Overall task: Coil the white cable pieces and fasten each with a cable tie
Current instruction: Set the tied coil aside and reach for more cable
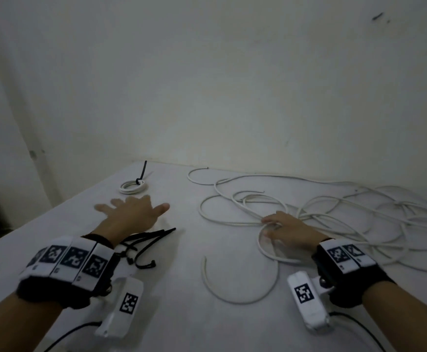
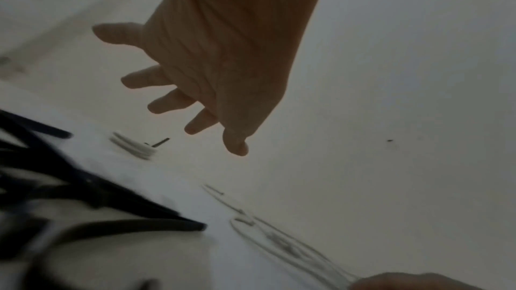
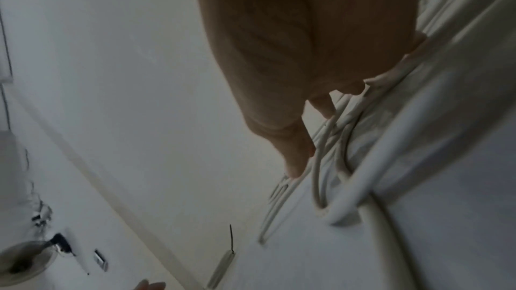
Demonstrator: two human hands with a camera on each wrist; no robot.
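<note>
Right hand [image 1: 287,228] curled on loose cable [image 1: 265,240] — pile trails rightward from it. Left hand [image 1: 131,214] spread, empty, nearer black ties [image 1: 149,241] — left of cable.

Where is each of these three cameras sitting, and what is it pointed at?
Head: on the forehead, looking down at the table; both forearms show.
Left wrist: along the open left hand above the cable ties.
Right wrist: along the right hand gripping white cable.
Shared: all three catch the tied coil.
</note>
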